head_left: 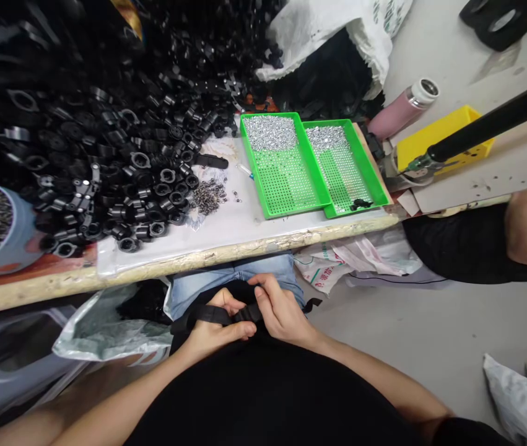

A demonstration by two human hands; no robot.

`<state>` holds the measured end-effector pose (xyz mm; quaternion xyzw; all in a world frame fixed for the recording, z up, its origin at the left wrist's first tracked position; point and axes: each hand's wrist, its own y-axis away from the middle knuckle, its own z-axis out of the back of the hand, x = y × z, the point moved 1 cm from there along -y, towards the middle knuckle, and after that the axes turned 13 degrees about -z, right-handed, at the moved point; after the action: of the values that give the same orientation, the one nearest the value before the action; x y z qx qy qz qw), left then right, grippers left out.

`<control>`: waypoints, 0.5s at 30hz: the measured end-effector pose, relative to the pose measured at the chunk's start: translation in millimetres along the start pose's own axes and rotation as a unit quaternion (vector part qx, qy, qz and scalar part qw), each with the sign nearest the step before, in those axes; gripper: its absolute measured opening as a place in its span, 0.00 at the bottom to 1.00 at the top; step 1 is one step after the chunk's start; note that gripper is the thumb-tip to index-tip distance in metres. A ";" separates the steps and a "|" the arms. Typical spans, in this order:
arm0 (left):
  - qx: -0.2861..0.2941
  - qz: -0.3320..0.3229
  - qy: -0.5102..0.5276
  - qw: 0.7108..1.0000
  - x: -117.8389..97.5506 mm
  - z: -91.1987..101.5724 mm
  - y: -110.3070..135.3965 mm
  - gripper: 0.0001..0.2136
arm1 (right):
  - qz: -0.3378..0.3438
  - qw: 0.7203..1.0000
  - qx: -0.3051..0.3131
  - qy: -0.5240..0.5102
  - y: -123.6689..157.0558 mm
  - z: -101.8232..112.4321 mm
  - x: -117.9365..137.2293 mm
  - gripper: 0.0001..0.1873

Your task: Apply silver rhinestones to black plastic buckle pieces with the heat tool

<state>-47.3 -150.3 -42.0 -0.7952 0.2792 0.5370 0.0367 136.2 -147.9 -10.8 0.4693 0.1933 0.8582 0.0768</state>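
Two hands sit low in the lap, below the bench edge, working on a black nylon webbing strap [212,315] with a black plastic buckle [249,314] threaded on it. The left hand [217,328] is curled almost closed, pinching the strap between thumb and bent fingers. The right hand [282,310] has its fingers [267,290] hooked down over the buckle, holding it close, though the exact grip is partly hidden. A loose strap tail [313,303] pokes out past the right hand. The webbing looks light and floppy, so the stiff buckle seems like the best spot to pinch, though the plastic could be a bit slick.

It's all resting against a black shirt [254,396] above blue jeans [263,271]. Up on the bench, a big heap of black plastic fittings [119,167] sits beside two green perforated trays [286,183] holding small silver fasteners [270,133]. There's also a grey tub [19,241], and off to the right, a pink flask [402,108] and a yellow bin [442,139].
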 end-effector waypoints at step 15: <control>0.008 0.047 -0.357 0.933 -23.4 92.7 22.2 0.17 | -0.112 0.992 -0.043 0.031 -13.7 82.3 -91.5 0.19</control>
<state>-141.5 -126.3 -55.1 -0.5366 0.2888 0.7844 0.1154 254.4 -142.7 -47.4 0.4139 0.2100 0.8660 0.1861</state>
